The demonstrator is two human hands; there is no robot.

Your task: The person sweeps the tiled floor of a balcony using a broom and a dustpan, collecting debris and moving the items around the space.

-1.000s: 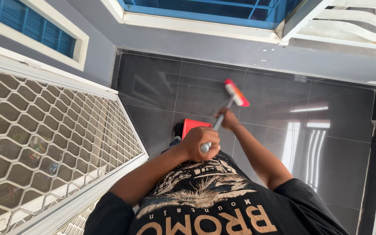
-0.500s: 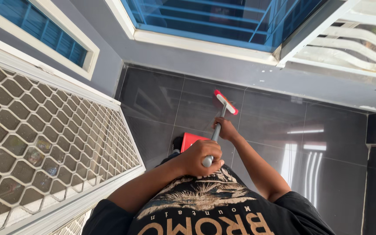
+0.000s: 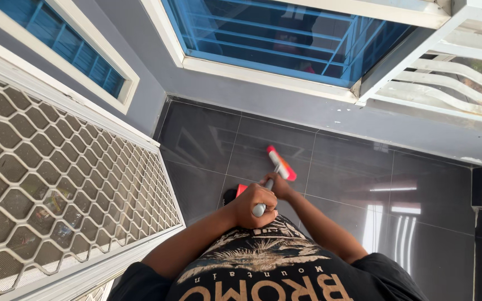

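Down on the dark glossy floor tiles (image 3: pixel 341 178), close to the grey wall below the blue window (image 3: pixel 285 39), rests the red head of a floor brush (image 3: pixel 281 163), tilted and touching the tile. Its grey metal handle (image 3: pixel 265 189) runs back toward the person's chest. The left hand (image 3: pixel 254 204) caps the top end of the handle, fingers curled tight around it; the right hand (image 3: pixel 278 185) grips lower down, largely hidden behind the left, so how its fingers lie I cannot tell. A red flat object, perhaps a dustpan (image 3: pixel 241 189), peeks out just left of the hands, near a dark foot. A white mesh door (image 3: pixel 68 184) stands open at the left. The tiles look slick, so a hard push could make the brush head skid into the wall, and a backward step might catch the red object underfoot.
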